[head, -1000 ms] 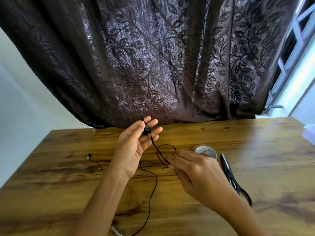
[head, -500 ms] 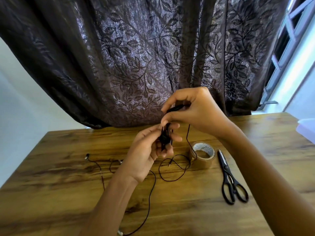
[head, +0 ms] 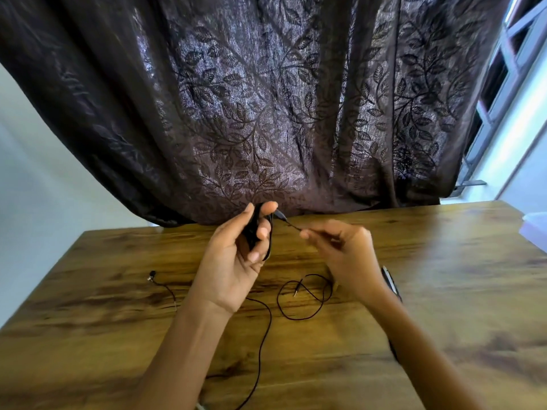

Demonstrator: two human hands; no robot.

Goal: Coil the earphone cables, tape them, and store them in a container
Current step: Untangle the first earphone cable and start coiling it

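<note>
My left hand (head: 236, 255) is raised over the wooden table (head: 444, 276) and grips a black coil of earphone cable (head: 254, 229) wound round its fingers. My right hand (head: 343, 250) pinches the free end of that cable (head: 288, 221) just right of the coil. More black cable lies loose on the table: a loop with a jack plug (head: 305, 297) between my wrists, a strand (head: 263, 344) running toward me, and an earbud (head: 152, 273) at the left.
Black scissors (head: 390, 281) lie on the table, mostly hidden behind my right wrist. A pale container (head: 535, 229) shows at the right edge. A dark leaf-patterned curtain (head: 266, 113) hangs behind the table's far edge. The tape roll is hidden.
My right hand has come down from above the coil to its right side, still pinching the cable. The coil on my left fingers has grown. My right wrist now covers the tape roll.
</note>
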